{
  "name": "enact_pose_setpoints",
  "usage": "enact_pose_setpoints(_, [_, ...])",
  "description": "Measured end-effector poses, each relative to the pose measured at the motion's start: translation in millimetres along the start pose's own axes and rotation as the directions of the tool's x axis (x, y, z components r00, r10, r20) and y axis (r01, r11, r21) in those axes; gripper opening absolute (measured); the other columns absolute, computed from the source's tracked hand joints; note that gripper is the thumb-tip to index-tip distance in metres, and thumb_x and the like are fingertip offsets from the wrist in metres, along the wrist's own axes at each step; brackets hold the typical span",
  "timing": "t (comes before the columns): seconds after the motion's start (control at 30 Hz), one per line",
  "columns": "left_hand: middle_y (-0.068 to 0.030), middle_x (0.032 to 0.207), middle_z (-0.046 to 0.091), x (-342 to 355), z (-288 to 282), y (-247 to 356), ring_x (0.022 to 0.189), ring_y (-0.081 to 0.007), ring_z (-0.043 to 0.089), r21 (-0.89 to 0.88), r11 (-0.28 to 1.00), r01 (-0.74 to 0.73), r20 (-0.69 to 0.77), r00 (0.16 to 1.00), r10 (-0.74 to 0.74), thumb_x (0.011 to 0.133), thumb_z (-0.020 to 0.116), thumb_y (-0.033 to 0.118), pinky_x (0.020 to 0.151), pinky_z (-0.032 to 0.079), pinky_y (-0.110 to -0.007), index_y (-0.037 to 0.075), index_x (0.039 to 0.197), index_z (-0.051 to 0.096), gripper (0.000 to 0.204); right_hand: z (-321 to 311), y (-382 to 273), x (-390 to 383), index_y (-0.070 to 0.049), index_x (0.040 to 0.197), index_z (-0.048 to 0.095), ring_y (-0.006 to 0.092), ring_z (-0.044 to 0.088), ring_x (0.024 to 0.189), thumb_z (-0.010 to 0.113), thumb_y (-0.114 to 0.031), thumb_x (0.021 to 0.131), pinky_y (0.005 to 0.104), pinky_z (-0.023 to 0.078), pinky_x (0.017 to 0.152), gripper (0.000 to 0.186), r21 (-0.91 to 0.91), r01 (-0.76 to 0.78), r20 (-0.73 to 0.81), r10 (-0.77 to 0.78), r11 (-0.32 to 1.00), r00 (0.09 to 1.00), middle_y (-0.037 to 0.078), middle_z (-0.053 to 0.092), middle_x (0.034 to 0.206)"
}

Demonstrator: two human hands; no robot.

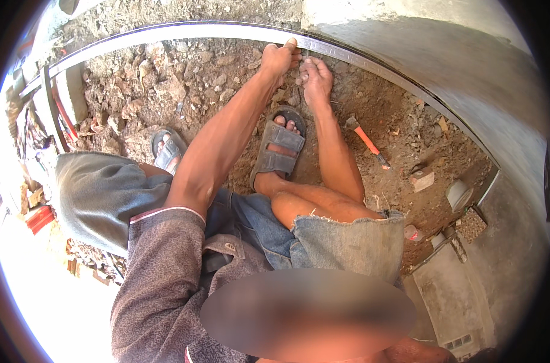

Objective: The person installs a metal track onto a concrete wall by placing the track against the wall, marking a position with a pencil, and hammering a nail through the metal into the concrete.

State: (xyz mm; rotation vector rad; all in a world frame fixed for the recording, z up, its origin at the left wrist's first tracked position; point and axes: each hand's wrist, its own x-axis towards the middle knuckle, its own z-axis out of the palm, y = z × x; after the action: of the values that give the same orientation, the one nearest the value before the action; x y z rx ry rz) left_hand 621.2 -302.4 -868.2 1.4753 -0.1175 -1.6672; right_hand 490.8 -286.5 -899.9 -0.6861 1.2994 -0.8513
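Observation:
A long, pale metal bar [226, 31] runs across the far side of the ground and on along the wall to the right. Its straight length looks bowed here. My left hand [278, 62] grips its near edge, thumb on the upper face and fingers curled below. Just to the right, my right hand [316, 78] is closed in a pinch close under the bar. A thin bit shows between its fingertips and the bar, too small to name. On the dirt right of my right forearm lies a tool with an orange handle [368, 140] and a small metal head.
A grey concrete wall [486, 85] rises at the right. Rubble and stones [172, 85] cover the ground. My sandalled foot [281, 145] stands between my forearms. A broken brick piece [422, 179] lies at the right. An upright dark strip [52, 109] and red pieces [40, 219] are at the left.

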Motion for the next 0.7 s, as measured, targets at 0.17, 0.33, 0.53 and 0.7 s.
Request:
enact_pose_setpoints(0.17, [-0.0273, 0.107, 0.058, 5, -5, -5, 0.097, -0.0311, 0.06, -0.015, 1.0, -0.023, 0.01, 1.0, 0.023, 0.094, 0.052, 0.022, 0.084, 0.052, -0.037, -0.019, 0.112, 0.049, 0.045, 11, -6, 1, 0.002, 0.099, 0.057, 0.0089, 0.05, 0.057, 0.053, -0.012, 0.093, 0.0258, 0.044, 0.049, 0.015, -0.316, 0.098, -0.055, -0.121, 0.944, 0.991, 0.004, 0.057, 0.075])
enact_pose_setpoints(0.33, [-0.0253, 0.099, 0.06, 8, -7, -9, 0.085, -0.0279, 0.062, -0.024, 0.999, -0.037, 0.019, 0.999, 0.038, 0.093, 0.054, 0.022, 0.076, 0.053, -0.037, -0.017, 0.106, 0.053, 0.041, 13, -12, 8, 0.003, 0.099, 0.055, 0.01, 0.047, 0.055, 0.051, -0.01, 0.092, 0.0275, 0.044, 0.048, 0.015, -0.074, -0.008, -0.008, 0.008, 0.997, 1.0, 0.004, 0.055, 0.073])
enact_pose_setpoints(0.53, [-0.012, 0.076, 0.065, 31, -13, -35, 0.064, -0.0181, 0.059, -0.039, 0.991, -0.125, -0.029, 0.992, 0.124, 0.09, 0.06, 0.022, 0.058, 0.051, -0.03, -0.005, 0.086, 0.064, 0.027, 17, -1, 9, 0.005, 0.098, 0.055, 0.0114, 0.048, 0.056, 0.055, -0.009, 0.09, 0.0291, 0.046, 0.049, 0.016, -0.194, 0.138, -0.029, -0.147, 0.971, 0.989, 0.007, 0.056, 0.074])
enact_pose_setpoints(0.7, [-0.0092, 0.07, 0.059, 25, 0, -24, 0.054, -0.0177, 0.056, -0.237, 0.971, 0.018, 0.079, 0.997, 0.0, 0.093, 0.053, 0.023, 0.042, 0.045, -0.033, -0.004, 0.085, 0.058, 0.028, -4, 10, 25, 0.005, 0.099, 0.055, 0.0125, 0.049, 0.059, 0.057, -0.006, 0.089, 0.0297, 0.047, 0.053, 0.015, 0.173, 0.088, -0.015, -0.086, 0.981, 0.996, 0.008, 0.058, 0.076])
